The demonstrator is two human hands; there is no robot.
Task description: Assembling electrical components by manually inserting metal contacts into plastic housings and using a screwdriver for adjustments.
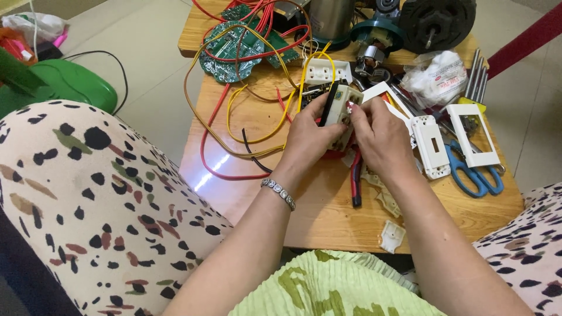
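Wooden table (pixel 257 193): both hands, left (pixel 310 137), right (pixel 380 137), grip white switch module (pixel 341 108)

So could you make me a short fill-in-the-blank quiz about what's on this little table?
1. Both hands hold a cream-white switch module above the ____ table.
2. The scissors have ____ handles.
3. The left hand has a ____ on its wrist.
4. The round circuit board is ____.

Answers: wooden; blue; bracelet; green

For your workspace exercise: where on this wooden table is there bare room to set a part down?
Bare wood lies on the table near its front edge, between the red wire loop and the small white plastic piece. The right side, around the blue scissors, is crowded.
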